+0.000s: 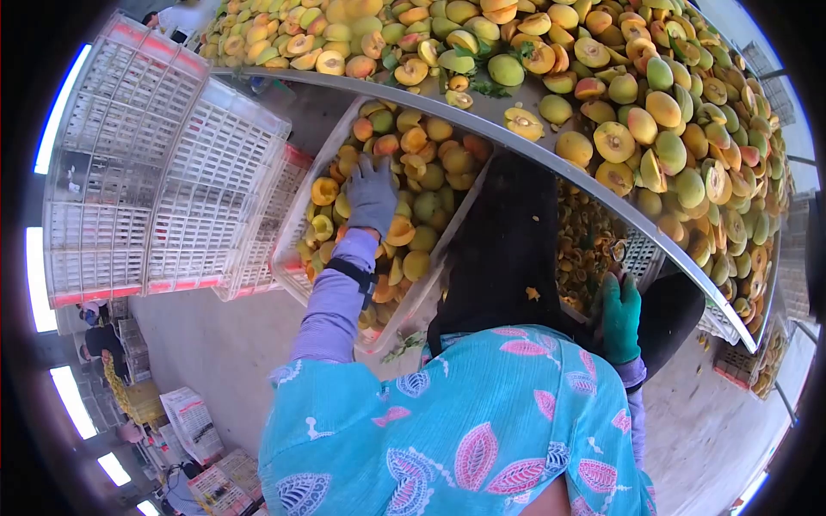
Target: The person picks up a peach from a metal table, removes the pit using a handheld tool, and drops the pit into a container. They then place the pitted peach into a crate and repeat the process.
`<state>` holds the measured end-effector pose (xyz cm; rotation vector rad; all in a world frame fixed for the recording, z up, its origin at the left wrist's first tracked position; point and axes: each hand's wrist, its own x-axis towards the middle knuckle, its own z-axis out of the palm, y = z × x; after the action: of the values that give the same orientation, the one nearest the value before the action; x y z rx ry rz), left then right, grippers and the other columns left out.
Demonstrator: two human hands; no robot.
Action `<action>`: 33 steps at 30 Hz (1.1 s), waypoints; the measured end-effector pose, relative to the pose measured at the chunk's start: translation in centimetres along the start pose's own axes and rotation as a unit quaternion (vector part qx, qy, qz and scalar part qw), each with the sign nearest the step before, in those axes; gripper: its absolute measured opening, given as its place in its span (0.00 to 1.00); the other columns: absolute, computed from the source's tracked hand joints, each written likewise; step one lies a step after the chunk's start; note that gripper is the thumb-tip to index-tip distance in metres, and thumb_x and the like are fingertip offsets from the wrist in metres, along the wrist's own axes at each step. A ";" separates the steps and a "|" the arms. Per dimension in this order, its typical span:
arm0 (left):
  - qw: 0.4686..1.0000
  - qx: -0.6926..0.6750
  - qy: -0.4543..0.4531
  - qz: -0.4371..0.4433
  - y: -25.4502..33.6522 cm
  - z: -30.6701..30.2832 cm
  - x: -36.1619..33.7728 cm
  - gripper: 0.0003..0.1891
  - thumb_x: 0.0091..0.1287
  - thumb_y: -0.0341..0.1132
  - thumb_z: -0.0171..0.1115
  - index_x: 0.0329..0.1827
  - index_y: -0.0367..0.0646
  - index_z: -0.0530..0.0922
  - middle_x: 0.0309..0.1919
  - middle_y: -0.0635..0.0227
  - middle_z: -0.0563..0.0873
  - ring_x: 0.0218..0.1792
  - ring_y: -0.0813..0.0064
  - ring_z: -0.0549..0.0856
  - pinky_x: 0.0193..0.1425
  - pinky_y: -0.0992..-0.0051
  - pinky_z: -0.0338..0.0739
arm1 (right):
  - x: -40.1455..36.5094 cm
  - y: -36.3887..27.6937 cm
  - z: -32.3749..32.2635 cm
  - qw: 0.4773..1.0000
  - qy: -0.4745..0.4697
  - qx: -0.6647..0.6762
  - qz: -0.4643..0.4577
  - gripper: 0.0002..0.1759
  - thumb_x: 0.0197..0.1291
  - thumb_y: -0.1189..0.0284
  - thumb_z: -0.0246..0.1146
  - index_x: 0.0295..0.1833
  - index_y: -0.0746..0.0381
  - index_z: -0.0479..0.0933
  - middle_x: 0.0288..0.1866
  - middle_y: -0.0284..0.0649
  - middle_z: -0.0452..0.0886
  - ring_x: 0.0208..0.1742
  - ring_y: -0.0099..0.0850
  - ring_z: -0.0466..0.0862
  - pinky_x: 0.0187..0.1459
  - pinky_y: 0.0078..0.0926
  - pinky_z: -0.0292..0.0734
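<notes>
My left hand [372, 198], in a grey glove, rests on apricots in a white plastic crate [465, 211] beside my leg. Its fingers stretch forward over the fruit, with nothing gripped that I can see. Whole and halved apricots [426, 206] fill that crate. Near my right knee is my right hand [621, 316] in a green glove, fingers closed. A small metal tool with a looped end [619, 250] sticks up from it; its handle is hidden in the glove. Just beyond lies a crate of brownish pits and scraps [585, 241], partly under the table edge.
A metal-edged table [508, 138] heaped with halved and whole apricots [662, 112] curves across the front. White crates [120, 172] are stacked at the left. Another person [105, 344] is in the left background, near more crates [191, 421]. Leaves [404, 346] lie on the floor.
</notes>
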<state>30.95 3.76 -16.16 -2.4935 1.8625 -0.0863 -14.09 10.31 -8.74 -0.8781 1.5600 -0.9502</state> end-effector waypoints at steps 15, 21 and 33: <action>0.931 -0.298 0.083 0.194 21.5 -19.9 9.6 0.16 0.67 0.45 0.58 0.44 0.41 0.84 0.39 0.53 0.88 0.42 0.53 0.87 0.49 0.63 0.79 | 0.2 -2.8 -1.9 0.960 -0.017 -0.194 -0.200 0.13 0.68 0.65 0.63 0.43 0.63 0.71 0.28 0.49 0.79 0.28 0.47 0.82 0.30 0.40 0.74; 0.901 -0.219 0.025 0.375 30.8 -14.6 7.1 0.25 0.57 0.43 0.70 0.55 0.41 0.76 0.40 0.49 0.86 0.45 0.46 0.85 0.49 0.57 0.79 | -0.3 -4.6 -3.1 0.964 0.012 -0.166 -0.209 0.12 0.68 0.66 0.63 0.48 0.62 0.71 0.29 0.50 0.82 0.30 0.49 0.84 0.28 0.41 0.74; 0.744 -0.560 0.064 0.359 27.7 -18.3 0.4 0.22 0.62 0.31 0.70 0.54 0.35 0.71 0.53 0.53 0.84 0.47 0.62 0.88 0.49 0.68 0.83 | 3.6 -11.4 2.9 0.900 0.021 -0.203 -0.384 0.14 0.70 0.63 0.60 0.42 0.63 0.68 0.25 0.52 0.80 0.27 0.53 0.83 0.25 0.48 0.75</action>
<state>3.46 -4.28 0.55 -1.7983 3.4817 1.2458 -11.13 2.00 -0.21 -1.8692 1.4783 -1.1984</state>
